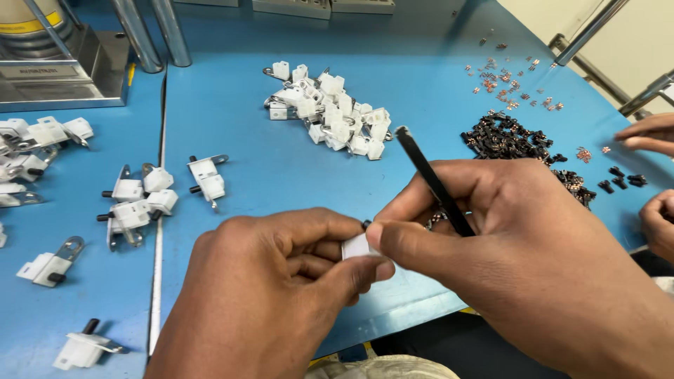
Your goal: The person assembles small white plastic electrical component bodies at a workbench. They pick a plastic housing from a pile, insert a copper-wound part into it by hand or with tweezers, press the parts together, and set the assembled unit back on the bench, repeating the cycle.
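Note:
My left hand point(281, 281) pinches a small white plastic switch part point(356, 246) between thumb and fingers at the near edge of the blue table point(246, 126). My right hand point(505, 238) meets it from the right, thumb pressed on the same white part. A thin black tool point(428, 175) is gripped in my right hand and its tip points up and to the left. Most of the white part is hidden by my fingers.
A heap of white switch parts point(330, 112) lies mid-table. Assembled switches with metal brackets point(140, 200) sit at the left. A pile of small black pieces point(512, 140) and scattered copper contacts point(505, 81) lie right. Another person's hands point(649, 133) work at the right edge. A metal machine point(56, 63) stands far left.

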The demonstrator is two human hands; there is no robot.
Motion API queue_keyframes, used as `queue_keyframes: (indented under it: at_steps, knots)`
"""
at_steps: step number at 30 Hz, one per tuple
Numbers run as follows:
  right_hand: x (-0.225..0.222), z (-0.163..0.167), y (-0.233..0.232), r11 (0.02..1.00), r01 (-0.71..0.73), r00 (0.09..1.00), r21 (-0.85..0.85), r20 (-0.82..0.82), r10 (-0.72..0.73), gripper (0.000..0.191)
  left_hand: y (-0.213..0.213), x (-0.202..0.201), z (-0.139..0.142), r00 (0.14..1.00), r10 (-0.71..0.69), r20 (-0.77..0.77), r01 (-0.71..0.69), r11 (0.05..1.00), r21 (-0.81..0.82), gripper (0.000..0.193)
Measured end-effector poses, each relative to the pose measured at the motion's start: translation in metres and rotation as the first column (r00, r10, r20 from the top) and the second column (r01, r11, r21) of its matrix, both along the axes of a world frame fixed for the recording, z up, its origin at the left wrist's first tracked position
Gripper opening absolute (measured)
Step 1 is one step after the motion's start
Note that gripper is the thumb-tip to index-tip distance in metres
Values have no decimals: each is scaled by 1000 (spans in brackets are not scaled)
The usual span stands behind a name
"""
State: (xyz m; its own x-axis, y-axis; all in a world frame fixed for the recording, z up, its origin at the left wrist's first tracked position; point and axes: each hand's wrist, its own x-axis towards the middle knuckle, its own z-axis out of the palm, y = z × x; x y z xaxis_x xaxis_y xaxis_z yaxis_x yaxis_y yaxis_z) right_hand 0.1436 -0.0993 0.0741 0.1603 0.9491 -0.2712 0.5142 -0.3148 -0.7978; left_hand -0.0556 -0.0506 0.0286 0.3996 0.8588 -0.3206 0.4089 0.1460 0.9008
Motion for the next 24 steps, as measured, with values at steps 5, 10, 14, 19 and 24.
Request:
queue_keyframes:
  at_steps: [5,10,14,19,24]
  knots:
    - [-41,17,9,966,218,959,-137,212,-187,27,4,-27,10,992,24,-122,-30,999,-45,24]
    - [-78,30,22,942,239,937,-236,310,-160,30,1,-45,9,1000,12,-25,-8,988,151,25]
    - [-74,19,37,954,197,958,-226,253,-138,29,4,-46,8,999,-1,48,-8,983,185,22]
    - [-33,-12,52,977,83,974,-195,221,-39,30,7,-28,7,995,96,13,-97,986,137,24]
    - [-16,-16,86,989,-78,988,-123,-142,61,27,18,-12,2,949,251,194,-245,968,-53,26]
